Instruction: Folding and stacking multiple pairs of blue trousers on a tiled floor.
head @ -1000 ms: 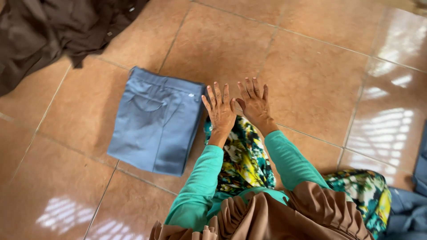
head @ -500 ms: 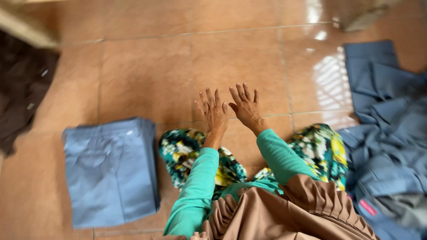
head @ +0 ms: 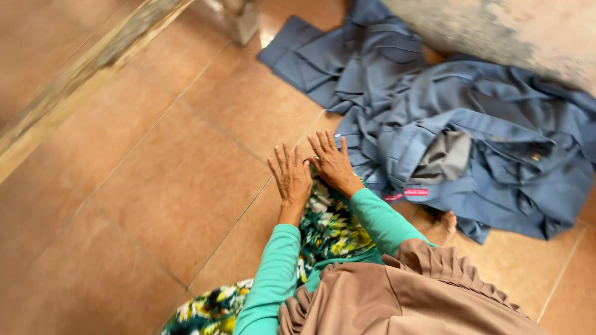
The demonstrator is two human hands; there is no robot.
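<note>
My left hand point(head: 290, 175) and my right hand point(head: 333, 162) hover side by side over my knee, fingers spread, holding nothing. Both arms wear green sleeves. Under them lies my patterned green, yellow and black skirt point(head: 329, 229). A heap of crumpled blue-grey garments point(head: 472, 130) lies on the tiled floor just right of my right hand, whose fingertips are close to its near edge. A grey lining and small pink labels show on the heap.
Brown floor tiles point(head: 174, 186) spread to the left. A pale wall base point(head: 87, 68) runs diagonally across the upper left. A rough grey wall point(head: 528, 31) stands behind the heap. My tan headscarf point(head: 397, 298) fills the bottom.
My view has swung to the right: the folded blue trousers have left the frame on the left and the blue-grey heap now fills the right. My hands stay open, now nearer the heap.
</note>
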